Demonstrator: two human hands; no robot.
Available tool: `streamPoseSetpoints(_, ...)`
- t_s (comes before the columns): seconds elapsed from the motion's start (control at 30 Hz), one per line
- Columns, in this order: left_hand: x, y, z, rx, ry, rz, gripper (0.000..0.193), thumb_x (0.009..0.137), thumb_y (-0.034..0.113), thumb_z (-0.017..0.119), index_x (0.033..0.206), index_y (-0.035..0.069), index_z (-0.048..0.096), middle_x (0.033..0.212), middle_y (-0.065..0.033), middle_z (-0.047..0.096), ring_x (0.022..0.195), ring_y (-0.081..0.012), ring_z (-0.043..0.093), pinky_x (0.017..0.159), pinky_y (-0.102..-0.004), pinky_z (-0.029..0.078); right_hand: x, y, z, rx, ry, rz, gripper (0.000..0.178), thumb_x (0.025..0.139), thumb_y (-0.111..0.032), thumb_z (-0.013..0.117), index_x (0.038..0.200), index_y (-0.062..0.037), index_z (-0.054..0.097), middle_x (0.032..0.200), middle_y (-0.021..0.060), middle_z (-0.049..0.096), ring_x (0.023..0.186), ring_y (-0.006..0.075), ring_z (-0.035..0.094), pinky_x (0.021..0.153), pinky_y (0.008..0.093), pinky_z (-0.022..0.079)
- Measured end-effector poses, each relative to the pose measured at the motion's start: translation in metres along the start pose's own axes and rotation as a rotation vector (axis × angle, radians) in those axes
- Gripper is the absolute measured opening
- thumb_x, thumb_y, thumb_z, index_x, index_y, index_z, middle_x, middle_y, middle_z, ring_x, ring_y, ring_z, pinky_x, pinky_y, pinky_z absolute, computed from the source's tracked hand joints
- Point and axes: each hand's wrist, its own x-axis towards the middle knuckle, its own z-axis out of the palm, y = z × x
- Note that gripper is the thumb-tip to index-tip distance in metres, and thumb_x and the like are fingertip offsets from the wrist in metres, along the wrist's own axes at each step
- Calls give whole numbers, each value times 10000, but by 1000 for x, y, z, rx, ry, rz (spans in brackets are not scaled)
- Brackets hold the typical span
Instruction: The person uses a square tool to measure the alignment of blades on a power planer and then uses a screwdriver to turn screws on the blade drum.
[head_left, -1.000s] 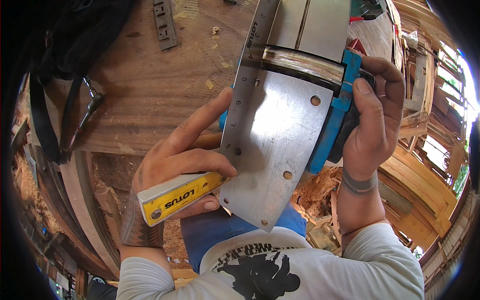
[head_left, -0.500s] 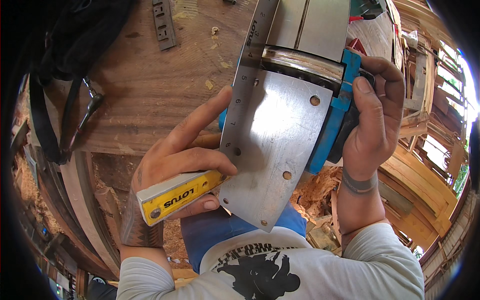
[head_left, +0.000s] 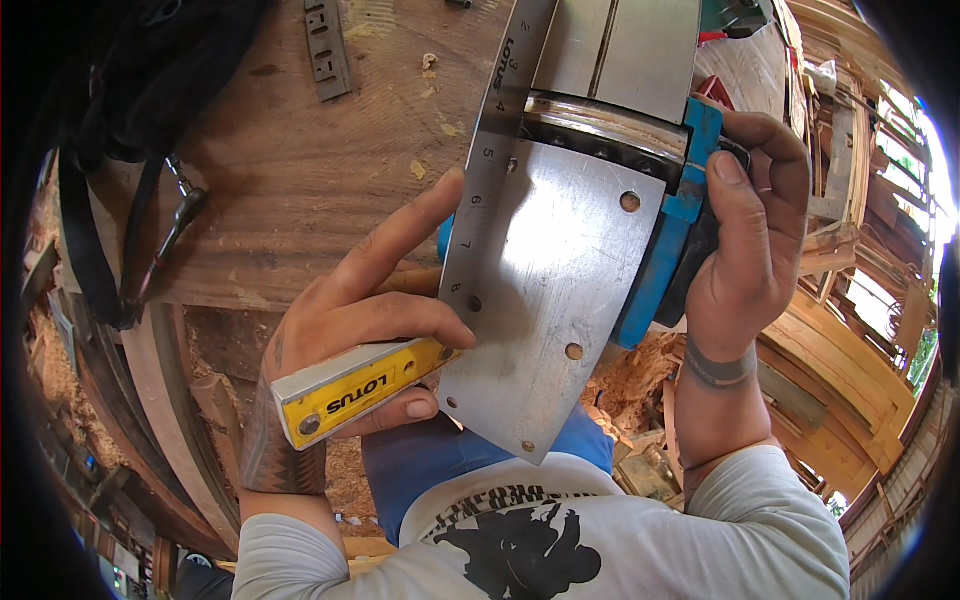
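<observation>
Electric planer, seen in the head view, is held sole-up in front of the person, over the near edge of a wooden bench and reaching down over the person's blue shorts; whether the bench bears its weight cannot be told. Its long metal plate points toward the person, with the cutter drum beyond it and a second plate farther off.

The right hand is clamped on the planer's side, thumb at the blue housing and fingers curled around the far part. The left hand pinches the yellow handle of a try square, thumb below and a finger above, while another finger stretches out to the edge of its blade. That blade lies along the left side of the sole.

On the bench, a slotted metal strip lies well apart from the planer, and a black bag rests at the far left. Loose boards are stacked at the right.
</observation>
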Motion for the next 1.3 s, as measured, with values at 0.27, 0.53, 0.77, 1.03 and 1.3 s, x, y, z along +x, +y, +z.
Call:
streamPoseSetpoints(0.27,-4,-1,2,-90,8,-124,484,708,632,852,1003,249,818,1670,-221,314,1545,-471,263,1227,-626,245,0,3,-4,-66,-5,0,331,1014,-113,547,1301,50,565,1172,105,663,1045,112,617,974,261,467)
streamPoseSetpoints(0.53,5,3,1,-28,8,18,382,762,449,873,1001,162,794,1646,-187,369,1437,-413,482,1054,-515,551,1,1,-2,-43,-4,-1,287,1017,-74,550,1282,36,567,1133,68,641,970,82,576,897,235,451)
streamPoseSetpoints(0.77,-6,-8,2,-175,-12,38,393,788,446,891,1047,171,783,1673,-232,269,1402,-480,498,1029,-506,557,0,-4,1,14,-39,42,267,1018,-42,524,1274,23,566,1152,54,626,989,81,546,903,237,433)
streamPoseSetpoints(1.03,4,-31,33,-644,211,208,441,851,307,870,1221,189,661,1661,-300,203,1482,-505,356,1137,-561,448,26,57,-95,-868,-167,177,338,958,-295,725,1161,-32,666,946,111,709,867,203,685,776,367,535)
streamPoseSetpoints(1.3,39,-41,48,-792,197,309,400,967,164,740,1289,179,503,1651,-296,232,1430,-455,443,1117,-515,504,33,88,-137,-1055,-402,466,441,898,-431,758,975,-1,701,876,185,734,844,330,725,750,427,543)
